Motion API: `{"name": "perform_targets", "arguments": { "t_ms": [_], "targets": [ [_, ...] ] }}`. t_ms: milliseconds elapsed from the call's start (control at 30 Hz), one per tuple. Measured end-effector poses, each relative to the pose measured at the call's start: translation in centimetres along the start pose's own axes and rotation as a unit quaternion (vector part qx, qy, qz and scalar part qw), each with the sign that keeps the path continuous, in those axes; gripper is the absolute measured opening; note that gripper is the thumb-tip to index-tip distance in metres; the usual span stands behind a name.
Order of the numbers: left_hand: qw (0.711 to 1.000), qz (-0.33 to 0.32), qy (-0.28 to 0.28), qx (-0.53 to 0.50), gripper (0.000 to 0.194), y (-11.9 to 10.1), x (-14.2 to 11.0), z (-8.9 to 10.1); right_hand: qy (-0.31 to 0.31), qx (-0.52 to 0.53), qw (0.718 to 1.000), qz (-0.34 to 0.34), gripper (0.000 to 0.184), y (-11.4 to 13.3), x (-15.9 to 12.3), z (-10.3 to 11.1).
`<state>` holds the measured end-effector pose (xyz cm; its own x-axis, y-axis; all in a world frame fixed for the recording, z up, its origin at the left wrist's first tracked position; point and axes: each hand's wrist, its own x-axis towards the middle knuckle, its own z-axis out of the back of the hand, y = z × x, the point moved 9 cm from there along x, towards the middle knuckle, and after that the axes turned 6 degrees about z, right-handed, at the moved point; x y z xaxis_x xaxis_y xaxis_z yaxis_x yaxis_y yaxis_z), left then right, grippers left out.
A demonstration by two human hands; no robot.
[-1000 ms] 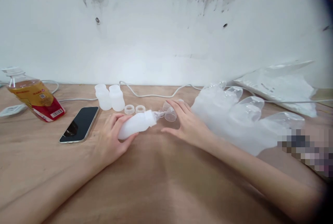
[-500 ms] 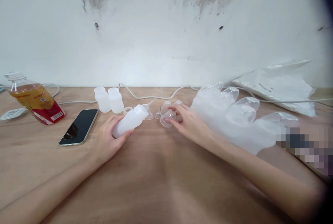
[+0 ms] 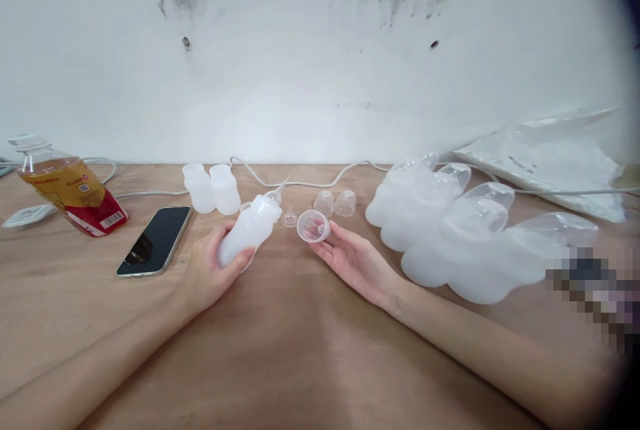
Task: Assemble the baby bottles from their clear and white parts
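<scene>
My left hand (image 3: 213,263) is wrapped round a white baby bottle (image 3: 247,230), tilted with its neck up to the right. A clear pointed nipple (image 3: 277,191) sticks out of the bottle's collar. In the fingers of my right hand (image 3: 353,257) is a clear domed cap (image 3: 314,227), its open mouth turned left towards the bottle, the two apart. Behind stand two more clear caps (image 3: 345,203), and a loose clear nipple (image 3: 289,217) lies between the bottle and the held cap. A ring collar (image 3: 245,206) is partly hidden behind the bottle.
Two white bottles without tops (image 3: 225,189) stand at the back left, near a phone (image 3: 154,241) and a drink bottle (image 3: 75,187). Several capped bottles (image 3: 450,237) fill the right side. A plastic bag (image 3: 550,163) and a cable (image 3: 310,185) lie by the wall.
My right hand took hold of a clear cap among the others, lifted it clear and turned its mouth towards the bottle. The bottle in my left hand has shifted left and tilts up more.
</scene>
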<state>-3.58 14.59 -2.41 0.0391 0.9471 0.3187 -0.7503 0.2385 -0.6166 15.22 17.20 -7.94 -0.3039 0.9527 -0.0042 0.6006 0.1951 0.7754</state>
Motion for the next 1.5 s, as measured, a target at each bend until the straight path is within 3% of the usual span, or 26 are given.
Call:
{"name": "perform_targets", "arguments": {
  "t_ms": [167,400,600,900,1033,1267,1500],
  "targets": [
    [1.000,0.004,0.000,0.003,0.028,-0.3,0.0,0.1,0.022,-0.018,1.000,0.001,0.021,-0.1,-0.3,-0.7],
    [1.000,-0.015,0.015,0.013,0.027,-0.7,-0.1,-0.1,-0.022,-0.063,0.997,0.036,0.019,1.3,-0.2,-0.2],
    [0.992,-0.088,0.083,0.033,0.024,-2.0,-0.8,-1.2,0.038,-0.151,0.983,0.095,0.018,3.4,-0.4,-1.8],
    [0.985,-0.146,0.074,0.063,0.028,-2.6,-1.6,-1.6,0.137,-0.301,0.929,0.163,0.024,3.4,-1.4,-4.1],
    [0.987,-0.119,0.077,0.074,0.026,-2.8,-2.0,-1.7,0.163,-0.345,0.909,0.164,0.031,3.3,-1.6,-4.5],
    [0.990,-0.099,0.084,0.050,0.020,-3.7,-3.0,-1.6,0.182,-0.336,0.915,0.131,0.031,2.5,-2.0,-4.4],
    [0.986,-0.031,0.145,-0.076,0.022,-3.3,-3.0,-2.4,0.198,-0.339,0.909,0.138,0.029,2.7,-2.3,-4.7]
  ]
}}
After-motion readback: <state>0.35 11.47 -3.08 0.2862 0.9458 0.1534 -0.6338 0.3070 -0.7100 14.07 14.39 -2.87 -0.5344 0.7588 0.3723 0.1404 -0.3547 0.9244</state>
